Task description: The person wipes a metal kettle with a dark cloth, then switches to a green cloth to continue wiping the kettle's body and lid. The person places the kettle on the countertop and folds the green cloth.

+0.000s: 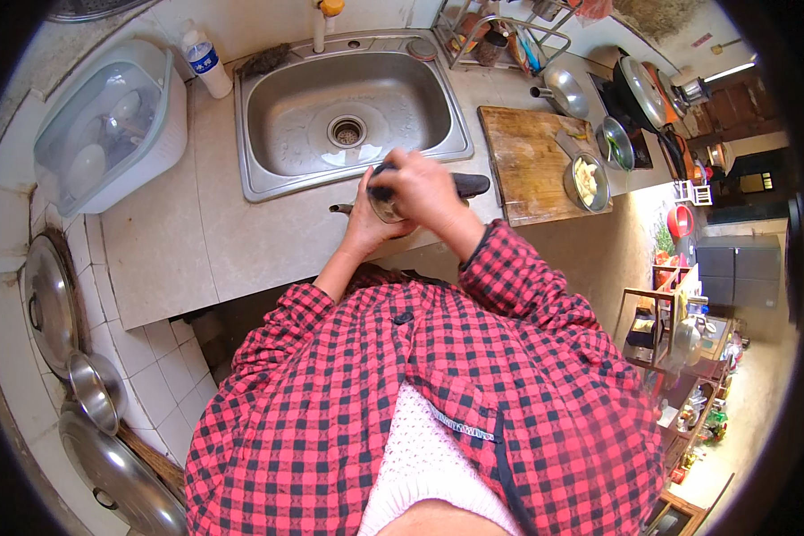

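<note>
In front of the steel sink (286,121), at the counter's near edge, both my hands are on a round vessel (383,211). A black handle (472,185) sticks out to its right, and a short spout-like piece shows at its left. My left hand (366,223) is wrapped round the vessel's side from the left and below. Above it, my right hand (424,189) closes its fingers on a dark part at the top. Much of the vessel is hidden by my hands, so its exact kind is unclear.
Right of the sink lies a wooden cutting board (514,165) with a bowl of pale slices (586,181). Beyond are a bowl of greens (615,143), a small pan (565,92) and a lidded wok (643,94). A plastic tub (156,161) and bottle (207,67) stand left.
</note>
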{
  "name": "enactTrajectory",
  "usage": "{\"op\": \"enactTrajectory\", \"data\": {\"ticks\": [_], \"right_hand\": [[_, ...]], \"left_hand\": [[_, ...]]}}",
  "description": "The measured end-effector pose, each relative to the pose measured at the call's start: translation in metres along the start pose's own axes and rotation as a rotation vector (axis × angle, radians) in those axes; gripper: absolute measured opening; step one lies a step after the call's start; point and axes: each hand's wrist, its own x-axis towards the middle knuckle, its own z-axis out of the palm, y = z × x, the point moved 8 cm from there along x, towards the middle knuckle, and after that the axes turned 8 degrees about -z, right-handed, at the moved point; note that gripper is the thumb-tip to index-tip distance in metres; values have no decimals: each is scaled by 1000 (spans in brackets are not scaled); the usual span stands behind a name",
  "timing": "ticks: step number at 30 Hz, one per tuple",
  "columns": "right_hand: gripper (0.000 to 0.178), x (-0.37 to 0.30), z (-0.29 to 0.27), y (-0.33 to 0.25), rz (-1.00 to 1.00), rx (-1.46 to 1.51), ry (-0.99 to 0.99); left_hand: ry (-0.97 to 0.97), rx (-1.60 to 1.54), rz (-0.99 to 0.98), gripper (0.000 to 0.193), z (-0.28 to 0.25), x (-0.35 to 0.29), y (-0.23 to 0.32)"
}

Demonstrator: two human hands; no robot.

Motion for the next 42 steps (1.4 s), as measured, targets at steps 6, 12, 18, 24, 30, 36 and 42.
{"op": "enactTrajectory", "data": {"ticks": [6, 12, 18, 24, 30, 36, 42], "right_hand": [[23, -11, -10, 53, 328, -96, -26], [21, -1, -2, -6, 39, -63, 10], [29, -11, 14, -34, -55, -229, -202], [22, -39, -6, -45, -65, -76, -211], [24, -6, 0, -37, -6, -51, -143], [34, -19, 8, -41, -23, -87, -63], [35, -58, -8, -31, 102, 70, -67]], "left_hand": [[69, 76, 59, 120, -5, -5, 2], [43, -8, -10, 127, 0, 0, -5], [71, -44, 88, 119, 1, -2, -7], [92, -22, 75, 114, 4, 2, -23], [61, 101, 281, 117, 10, 5, -13], [-30, -246, 75, 119, 9, 2, -21], [37, 30, 158, 126, 2, 2, -14]]}}
